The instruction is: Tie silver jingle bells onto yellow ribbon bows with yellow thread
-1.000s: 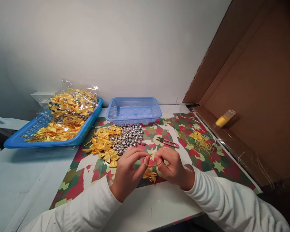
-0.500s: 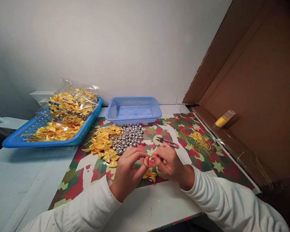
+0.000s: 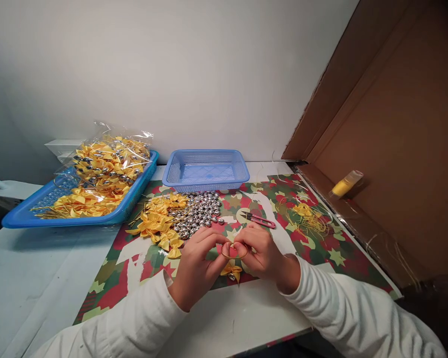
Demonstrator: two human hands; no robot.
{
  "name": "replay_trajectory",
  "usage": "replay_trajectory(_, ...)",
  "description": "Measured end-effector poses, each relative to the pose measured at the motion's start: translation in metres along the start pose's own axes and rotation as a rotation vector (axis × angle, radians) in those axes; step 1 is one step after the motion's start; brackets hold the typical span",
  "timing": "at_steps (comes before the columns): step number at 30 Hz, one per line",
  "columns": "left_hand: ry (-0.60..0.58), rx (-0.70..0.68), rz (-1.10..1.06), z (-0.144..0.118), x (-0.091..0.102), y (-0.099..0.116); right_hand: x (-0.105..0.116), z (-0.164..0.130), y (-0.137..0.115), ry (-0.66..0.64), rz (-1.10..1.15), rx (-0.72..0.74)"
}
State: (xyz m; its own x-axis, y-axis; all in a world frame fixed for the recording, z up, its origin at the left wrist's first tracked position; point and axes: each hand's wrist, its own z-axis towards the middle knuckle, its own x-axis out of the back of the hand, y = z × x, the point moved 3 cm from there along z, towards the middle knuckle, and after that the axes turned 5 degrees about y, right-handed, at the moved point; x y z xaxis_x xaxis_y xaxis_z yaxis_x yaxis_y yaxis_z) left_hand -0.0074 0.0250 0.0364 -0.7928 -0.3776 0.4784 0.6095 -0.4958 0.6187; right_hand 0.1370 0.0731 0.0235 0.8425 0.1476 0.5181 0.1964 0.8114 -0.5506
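Between my two hands is a loop of thin gold elastic cord [image 3: 234, 258], pinched at its top. The thumb and forefinger of my left hand [image 3: 199, 261] are closed on its left side, and those of my right hand [image 3: 263, 253] on its right side. My fingertips almost meet and hide the point where the cord ends come together. Below the loop hangs a yellow ribbon bow [image 3: 231, 270] with a small silver bell [image 3: 232, 277]. Just beyond my left hand lie a pile of silver bells [image 3: 199, 211] and several yellow bows [image 3: 157, 223].
Pink-handled thread snips [image 3: 259, 219] lie beyond my right hand. A blue basket [image 3: 209, 186] stands at the back. At left, a blue tray [image 3: 13, 219] holds bagged bows with bells. Loose gold cords [image 3: 315, 223] lie at right, near a yellow-filled tube [image 3: 347, 183] by the cardboard wall [image 3: 395, 149].
Hardly anything differs. My hands keep their pinch on the cord, with only a tiny shift of the fingertips.
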Motion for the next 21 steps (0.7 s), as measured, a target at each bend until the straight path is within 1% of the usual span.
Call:
replay_trajectory(3, -0.025, 0.001, 0.017, -0.0003, -0.0003, 0.0007, 0.0018, 0.0007, -0.0022, 0.034, 0.045, -0.001)
replay_trajectory(5, -0.020, -0.016, 0.033, -0.0004, 0.0000, 0.0010, 0.0026, 0.0007, -0.0027, 0.049, 0.059, -0.009)
replay_trajectory(9, 0.024, -0.107, 0.058, -0.0002, 0.0016, 0.0024, 0.0032, 0.0006, -0.0029, 0.073, 0.065, -0.028)
replay_trajectory(15, 0.060, -0.237, 0.112, 0.0033, 0.0049, 0.0056, 0.0035, 0.0014, -0.0031, 0.025, 0.090, -0.070)
replay_trajectory(21, 0.056, -0.287, 0.111, 0.0064, 0.0080, 0.0074, 0.0067, 0.0019, -0.0022, 0.027, 0.095, -0.045)
